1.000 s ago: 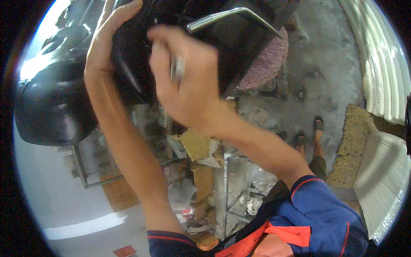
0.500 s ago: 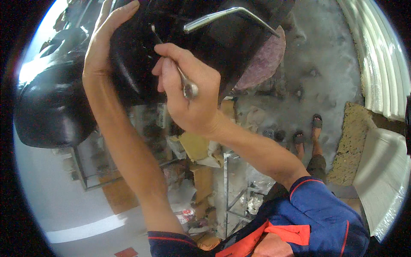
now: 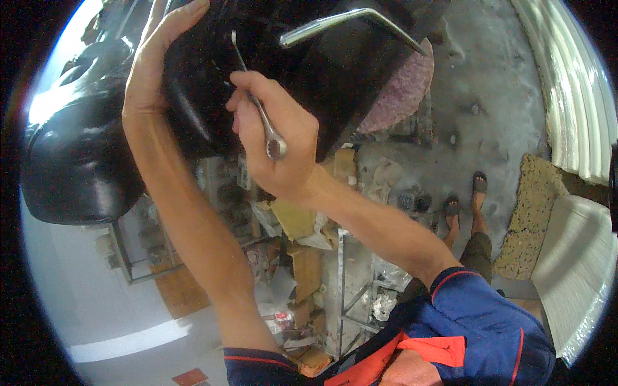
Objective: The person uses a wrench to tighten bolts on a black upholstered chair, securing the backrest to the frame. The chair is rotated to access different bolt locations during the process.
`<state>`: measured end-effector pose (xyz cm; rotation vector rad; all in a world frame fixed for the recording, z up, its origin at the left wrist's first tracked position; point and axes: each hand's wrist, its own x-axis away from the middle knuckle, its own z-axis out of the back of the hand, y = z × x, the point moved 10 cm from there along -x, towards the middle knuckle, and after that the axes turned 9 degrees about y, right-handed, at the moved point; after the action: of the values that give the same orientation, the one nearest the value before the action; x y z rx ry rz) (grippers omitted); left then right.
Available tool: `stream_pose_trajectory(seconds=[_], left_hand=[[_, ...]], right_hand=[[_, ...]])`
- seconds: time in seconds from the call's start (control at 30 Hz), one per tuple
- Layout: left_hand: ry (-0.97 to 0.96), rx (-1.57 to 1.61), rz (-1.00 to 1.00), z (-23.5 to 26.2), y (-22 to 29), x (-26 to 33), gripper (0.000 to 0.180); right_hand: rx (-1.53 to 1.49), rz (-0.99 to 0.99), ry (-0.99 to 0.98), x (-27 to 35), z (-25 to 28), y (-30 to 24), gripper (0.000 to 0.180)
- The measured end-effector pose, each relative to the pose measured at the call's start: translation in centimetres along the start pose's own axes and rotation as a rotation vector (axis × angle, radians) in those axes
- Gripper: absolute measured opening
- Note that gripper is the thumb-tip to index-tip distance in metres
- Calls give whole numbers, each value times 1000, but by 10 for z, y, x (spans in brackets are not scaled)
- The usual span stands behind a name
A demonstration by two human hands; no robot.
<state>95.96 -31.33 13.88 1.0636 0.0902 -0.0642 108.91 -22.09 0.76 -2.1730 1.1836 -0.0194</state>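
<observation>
A silver combination wrench (image 3: 264,119) is gripped in my right hand (image 3: 280,138). Its ring end sticks out over the back of the hand, and its slim other end points up over a black padded furniture piece (image 3: 335,83), perhaps a chair seen from its underside. What that far tip touches is too dark to make out. My left hand (image 3: 158,55) lies along the left side of the black piece, thumb stretched out over it and fingers reaching toward the top edge, partly cut off. A bent chrome tube (image 3: 347,24) crosses the upper part of the black piece.
Another glossy black padded piece (image 3: 84,161) stands at the left. Below are a metal frame (image 3: 341,289), cardboard (image 3: 306,273) and scraps. A purple speckled pad (image 3: 402,96) shows behind the black piece. Foam (image 3: 524,219) and wrapped white rolls (image 3: 573,83) line the right; my sandalled feet are on the floor.
My right hand has shifted slightly left with the wrench, whose ring end is a little lower and whose far end shows more. My left hand stays almost in place.
</observation>
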Motion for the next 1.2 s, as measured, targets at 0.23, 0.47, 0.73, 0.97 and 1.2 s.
stream_pose_trajectory(seconds=[0.23, 0.47, 0.73, 0.97, 1.2], left_hand=[[-5, 15, 30, -24, -7, -3, 37], [55, 56, 256, -28, -5, 39, 38], [264, -66, 84, -6, -3, 25, 43], [296, -61, 24, 5, 0, 19, 46], [435, -75, 87, 6, -8, 17, 41]], right_hand=[[96, 159, -24, -46, 12, -17, 16], [397, 75, -67, -102, 28, -52, 15], [-17, 65, 80, -27, 25, -14, 20], [23, 117, 97, -9, 11, -4, 32], [-17, 151, 24, -5, 3, -2, 41]])
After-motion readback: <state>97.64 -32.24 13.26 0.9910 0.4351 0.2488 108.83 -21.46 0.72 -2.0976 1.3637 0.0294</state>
